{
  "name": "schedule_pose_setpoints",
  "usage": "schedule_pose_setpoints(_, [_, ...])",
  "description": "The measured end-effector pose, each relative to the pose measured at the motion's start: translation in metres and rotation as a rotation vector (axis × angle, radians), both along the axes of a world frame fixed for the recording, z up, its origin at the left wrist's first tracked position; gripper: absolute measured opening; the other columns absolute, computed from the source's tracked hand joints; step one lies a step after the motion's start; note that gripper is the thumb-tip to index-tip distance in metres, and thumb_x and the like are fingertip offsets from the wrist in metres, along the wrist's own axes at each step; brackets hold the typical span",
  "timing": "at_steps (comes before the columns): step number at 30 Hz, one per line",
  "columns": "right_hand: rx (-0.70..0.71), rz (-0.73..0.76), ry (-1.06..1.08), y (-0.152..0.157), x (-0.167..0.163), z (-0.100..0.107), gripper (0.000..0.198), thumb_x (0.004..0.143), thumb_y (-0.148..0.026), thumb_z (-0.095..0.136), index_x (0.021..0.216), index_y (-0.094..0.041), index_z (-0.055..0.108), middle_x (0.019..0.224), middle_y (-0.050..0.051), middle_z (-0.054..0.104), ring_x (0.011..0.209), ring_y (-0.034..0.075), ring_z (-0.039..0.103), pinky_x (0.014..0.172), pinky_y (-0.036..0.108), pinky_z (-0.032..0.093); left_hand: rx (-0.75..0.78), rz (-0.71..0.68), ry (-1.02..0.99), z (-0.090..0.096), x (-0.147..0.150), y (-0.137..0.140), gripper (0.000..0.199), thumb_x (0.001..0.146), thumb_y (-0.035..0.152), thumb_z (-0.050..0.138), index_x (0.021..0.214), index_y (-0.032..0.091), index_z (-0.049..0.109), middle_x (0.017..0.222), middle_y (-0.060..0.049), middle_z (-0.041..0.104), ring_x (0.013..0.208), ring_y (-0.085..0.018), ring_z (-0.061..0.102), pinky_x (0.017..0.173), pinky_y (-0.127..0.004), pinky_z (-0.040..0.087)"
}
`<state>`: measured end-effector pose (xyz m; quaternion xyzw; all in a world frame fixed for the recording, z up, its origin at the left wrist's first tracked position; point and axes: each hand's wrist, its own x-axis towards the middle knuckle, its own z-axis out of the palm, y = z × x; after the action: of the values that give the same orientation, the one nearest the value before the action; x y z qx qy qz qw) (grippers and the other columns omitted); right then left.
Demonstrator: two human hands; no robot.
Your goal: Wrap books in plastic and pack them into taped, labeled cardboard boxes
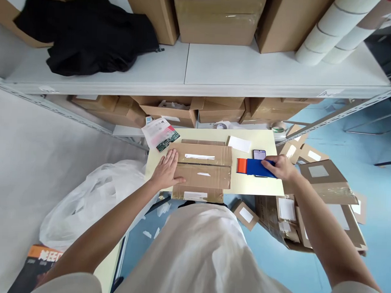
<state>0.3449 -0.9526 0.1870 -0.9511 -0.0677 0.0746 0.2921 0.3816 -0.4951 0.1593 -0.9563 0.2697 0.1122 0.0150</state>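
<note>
A cardboard box (204,157) with its closing seam and torn white label strips facing up lies on the pale yellow tabletop (248,187). My left hand (167,169) rests flat on the box's left side, fingers stretched out. Off to the right, my right hand (280,166) grips a flat blue object with an orange end (257,168), thumb on top; its exact kind I cannot make out. That object partly covers a phone (259,154) with a lit screen. White paper (239,143) lies between the box and the phone. The fingers under the blue object are hidden.
Behind the table stands a shelf (239,67) with cartons, black cloth (96,36) and white rolls (334,34). A printed packet (159,132) lies at the table's left corner. White plastic bags (94,198) are at left; open cartons (325,181) stand on the floor at right.
</note>
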Motion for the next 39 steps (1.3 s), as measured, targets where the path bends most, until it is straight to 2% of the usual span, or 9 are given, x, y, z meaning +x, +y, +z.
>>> schedule_pose_setpoints(7, [0.032,0.047,-0.024,0.031,0.017,-0.042,0.041,0.087,-0.047,0.043,0.064,-0.019,0.064,0.054,0.005,0.061,0.053,0.017,0.054,0.058,0.029,0.038,0.124,0.091,0.008,0.015,-0.008,0.013,0.114,0.074,0.072,0.052,0.149,-0.005,0.013,0.154,-0.032,0.013,0.145,-0.042,0.011,0.112,-0.061,0.015])
schedule_pose_setpoints(10, [-0.009,0.085,0.003,0.043,0.026,-0.041,0.041,0.088,-0.045,0.043,0.063,-0.019,0.064,0.054,0.005,0.061,0.051,0.017,0.055,0.057,0.029,0.036,0.131,0.076,0.014,0.021,-0.014,-0.028,0.118,0.070,0.075,0.054,0.150,-0.003,0.013,0.155,-0.032,0.007,0.144,-0.046,0.005,0.111,-0.065,0.007])
schedule_pose_setpoints(16, [-0.052,0.131,0.076,0.046,0.028,-0.039,0.049,0.087,-0.059,0.045,0.063,-0.020,0.062,0.056,0.007,0.061,0.054,0.019,0.056,0.055,0.030,0.034,-0.098,-0.322,0.194,0.009,-0.014,-0.141,0.106,0.075,0.069,0.053,0.151,0.004,0.016,0.158,-0.024,0.010,0.147,-0.036,0.005,0.116,-0.051,-0.002])
schedule_pose_setpoints(21, [0.111,0.158,0.170,0.013,0.015,-0.057,0.056,0.083,-0.069,0.044,0.059,-0.020,0.057,0.048,0.002,0.053,0.045,0.014,0.048,0.050,0.029,0.032,-0.100,-0.280,0.167,-0.003,-0.013,-0.148,0.094,0.081,0.051,0.053,0.151,0.004,0.012,0.159,-0.021,0.013,0.147,-0.032,0.008,0.116,-0.048,-0.002])
schedule_pose_setpoints(24, [0.085,0.129,0.179,-0.005,0.002,-0.063,0.057,0.081,-0.071,0.044,0.058,-0.020,0.057,0.048,0.002,0.053,0.048,0.015,0.050,0.051,0.028,0.034,-0.072,-0.273,0.168,-0.001,-0.015,-0.145,0.093,0.080,0.049,0.055,0.151,0.005,0.015,0.159,-0.021,0.013,0.147,-0.034,0.008,0.116,-0.051,0.000])
schedule_pose_setpoints(27, [-0.136,0.055,0.191,0.010,-0.003,-0.050,0.057,0.079,-0.071,0.048,0.061,-0.019,0.061,0.054,0.007,0.059,0.056,0.019,0.057,0.055,0.030,0.036,-0.035,-0.281,0.169,0.007,-0.018,-0.153,0.079,0.080,0.048,0.057,0.148,0.016,0.032,0.160,-0.018,0.011,0.146,-0.038,0.008,0.113,-0.060,0.003])
schedule_pose_setpoints(30, [-0.340,-0.048,0.221,0.059,0.004,-0.024,0.053,0.079,-0.065,0.056,0.072,-0.014,0.069,0.070,0.016,0.066,0.069,0.028,0.064,0.061,0.034,0.039,0.027,-0.288,0.147,0.017,-0.019,-0.166,0.063,0.079,0.052,0.058,0.134,0.020,0.053,0.160,-0.018,0.011,0.145,-0.041,0.009,0.108,-0.066,0.009])
schedule_pose_setpoints(35, [-0.333,-0.004,0.213,0.125,0.018,0.001,0.028,0.087,-0.034,0.056,0.090,-0.011,0.071,0.086,0.021,0.068,0.084,0.034,0.066,0.072,0.041,0.042,0.141,-0.271,0.131,0.022,-0.016,-0.179,0.060,0.077,0.061,0.059,0.115,0.016,0.067,0.157,-0.018,0.023,0.143,-0.044,0.012,0.105,-0.064,0.021])
schedule_pose_setpoints(39, [-0.449,0.037,0.288,0.112,0.008,-0.008,0.027,0.088,-0.029,0.053,0.092,-0.009,0.070,0.090,0.022,0.069,0.089,0.035,0.066,0.075,0.042,0.042,0.134,-0.252,0.165,0.015,-0.016,-0.178,0.066,0.079,0.068,0.051,0.115,0.016,0.069,0.156,-0.017,0.025,0.143,-0.046,0.006,0.105,-0.067,0.018])
